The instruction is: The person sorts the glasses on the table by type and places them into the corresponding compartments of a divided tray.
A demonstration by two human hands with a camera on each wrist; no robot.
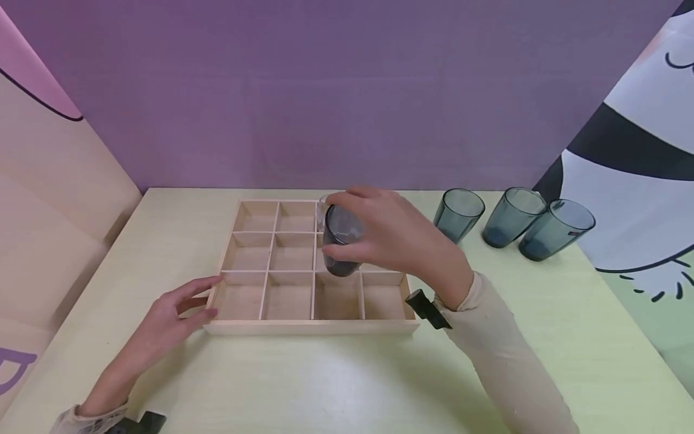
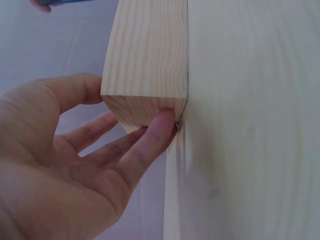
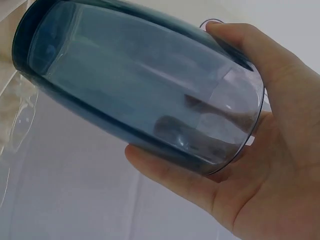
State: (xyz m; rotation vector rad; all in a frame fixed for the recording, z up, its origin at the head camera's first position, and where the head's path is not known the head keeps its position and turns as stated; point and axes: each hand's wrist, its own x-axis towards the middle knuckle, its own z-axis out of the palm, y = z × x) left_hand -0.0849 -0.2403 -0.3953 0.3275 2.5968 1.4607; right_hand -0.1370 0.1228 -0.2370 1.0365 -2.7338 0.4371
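Pale tabletop [image 1: 320,386] nearest. Left hand [image 1: 173,313]: fingers loosely spread, touching left end of divided wooden tray [image 1: 311,327]. Right hand [image 1: 396,232]: thumb and fingers gripping blue-grey glass [image 1: 338,267] near its rim, held above tray. Farther right: three similar glasses [image 1: 512,222] on tabletop. Behind: purple wall [image 1: 347,96].

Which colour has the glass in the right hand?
The glass is transparent, smoky blue; it shows best in the right wrist view.
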